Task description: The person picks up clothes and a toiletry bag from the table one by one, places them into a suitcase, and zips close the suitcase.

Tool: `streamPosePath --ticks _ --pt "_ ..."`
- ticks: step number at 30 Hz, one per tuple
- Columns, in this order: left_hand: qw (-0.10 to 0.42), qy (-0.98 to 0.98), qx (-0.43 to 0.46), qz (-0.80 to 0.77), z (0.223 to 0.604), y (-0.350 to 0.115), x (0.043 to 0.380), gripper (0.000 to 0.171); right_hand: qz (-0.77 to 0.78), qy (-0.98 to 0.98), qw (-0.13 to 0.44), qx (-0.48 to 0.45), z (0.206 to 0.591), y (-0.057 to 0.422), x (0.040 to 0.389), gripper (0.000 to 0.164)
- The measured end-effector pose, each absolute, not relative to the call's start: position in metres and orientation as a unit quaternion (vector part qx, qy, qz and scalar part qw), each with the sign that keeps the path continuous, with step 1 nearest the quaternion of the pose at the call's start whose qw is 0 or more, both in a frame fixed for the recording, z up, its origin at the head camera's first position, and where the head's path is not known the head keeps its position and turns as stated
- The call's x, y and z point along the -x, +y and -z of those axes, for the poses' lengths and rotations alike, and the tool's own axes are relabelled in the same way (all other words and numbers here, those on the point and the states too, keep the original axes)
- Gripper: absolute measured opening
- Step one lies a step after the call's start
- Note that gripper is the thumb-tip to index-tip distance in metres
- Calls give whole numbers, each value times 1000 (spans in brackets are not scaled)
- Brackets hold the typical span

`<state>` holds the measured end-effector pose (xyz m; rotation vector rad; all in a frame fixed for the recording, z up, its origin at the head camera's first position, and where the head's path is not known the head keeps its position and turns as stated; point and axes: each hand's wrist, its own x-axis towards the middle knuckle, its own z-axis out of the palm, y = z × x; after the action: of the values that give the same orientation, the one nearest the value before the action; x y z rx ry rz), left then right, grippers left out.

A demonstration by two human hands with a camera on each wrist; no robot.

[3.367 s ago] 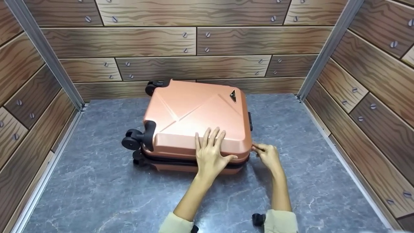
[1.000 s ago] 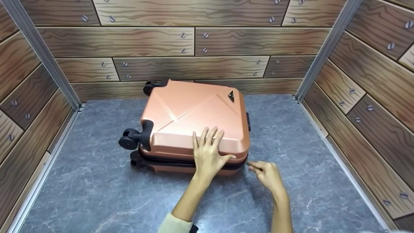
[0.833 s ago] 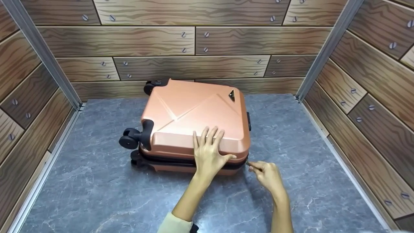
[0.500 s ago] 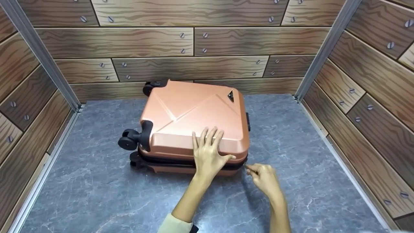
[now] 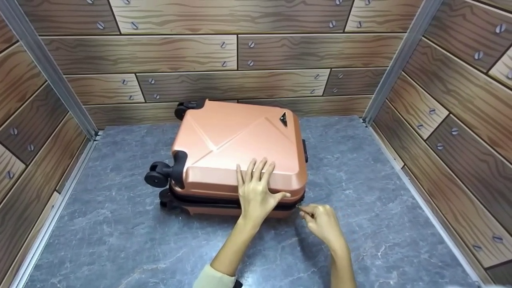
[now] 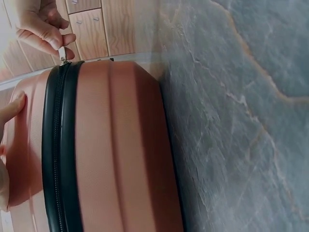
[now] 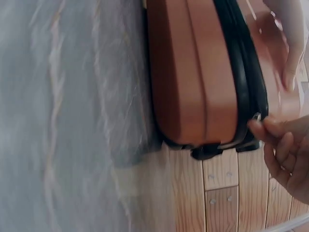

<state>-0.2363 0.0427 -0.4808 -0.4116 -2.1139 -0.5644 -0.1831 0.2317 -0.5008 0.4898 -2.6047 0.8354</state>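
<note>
Zip pull [image 6: 63,54] moved rnd case [image 5: 240,136], R fingers [image 5: 310,209] pinching it, L fingers [image 5: 259,170] spread atop.

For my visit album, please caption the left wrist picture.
A right hand pinches the zipper pull of a copper-pink suitcase while the left hand rests on it.

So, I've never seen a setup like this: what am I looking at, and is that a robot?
No robot here, just a person working bare-handed. The wide picture comes from a head-worn camera looking forward and down; the two close ones come from cameras worn on each wrist. On the grey marble-patterned surface lies a rose-gold hard-shell suitcase with black wheels. The left hand rests, fingers spread, on its near edge; the right hand has its grip on the metal zipper pull near a corner.
</note>
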Motion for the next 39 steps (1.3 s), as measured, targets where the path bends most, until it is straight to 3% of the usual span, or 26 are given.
streamPosePath --ticks 6,11,16,21,28,35,39 --pt "421 -865 198 188 477 37 237 86 -419 -895 58 -139 502 248 192 14" --pt "367 -865 300 165 468 -4 246 72 -481 -867 -2 -129 508 255 196 15" --pt "329 -870 340 137 460 -70 256 76 -479 -866 3 -145 512 252 196 12" --pt "379 -872 285 122 464 -113 259 88 -461 -875 13 -149 515 245 197 11" --pt "435 -851 266 124 475 -115 260 88 -467 -873 19 -139 517 242 201 9" --pt "445 -853 238 128 478 -104 252 85 -508 -851 -4 -130 518 251 211 8" --pt "454 -854 218 127 477 -91 253 85 -539 -836 19 -100 518 257 221 6"
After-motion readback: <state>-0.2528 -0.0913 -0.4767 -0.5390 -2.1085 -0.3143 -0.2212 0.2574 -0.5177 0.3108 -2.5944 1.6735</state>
